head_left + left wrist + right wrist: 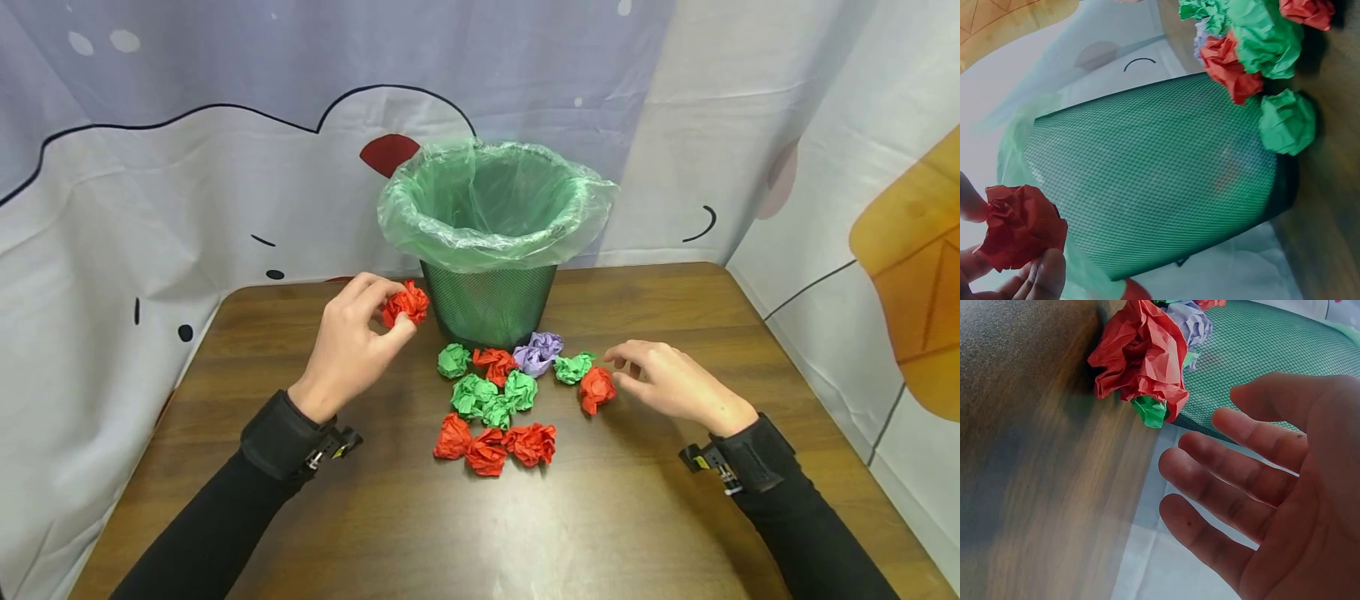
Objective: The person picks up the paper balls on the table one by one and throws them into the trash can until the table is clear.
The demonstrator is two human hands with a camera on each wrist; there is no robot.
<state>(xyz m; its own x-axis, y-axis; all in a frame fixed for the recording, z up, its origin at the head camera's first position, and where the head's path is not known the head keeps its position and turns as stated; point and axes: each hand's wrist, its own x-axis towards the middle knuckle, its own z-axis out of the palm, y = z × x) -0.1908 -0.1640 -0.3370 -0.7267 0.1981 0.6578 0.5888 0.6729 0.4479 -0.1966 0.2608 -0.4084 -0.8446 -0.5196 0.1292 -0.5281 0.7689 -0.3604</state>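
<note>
My left hand (358,337) pinches a red crumpled paper ball (406,305) between thumb and fingers, raised left of the mesh bin's side. The same red paper ball (1022,227) shows up close in the left wrist view. On the right, my right hand (667,379) hovers with relaxed fingers beside another red paper ball (597,390) on the table. In the right wrist view, that red ball (1141,359) lies beyond the fingertips, and the hand (1272,469) holds nothing. A green paper ball (574,367) sits just behind it.
A mesh wastebasket (491,304) lined with a translucent green bag (495,252) stands at the table's back. Before it lie several green balls (472,395), red balls (486,452) and crumpled purple paper (537,354). A printed curtain (225,192) hangs behind the wooden table (390,533).
</note>
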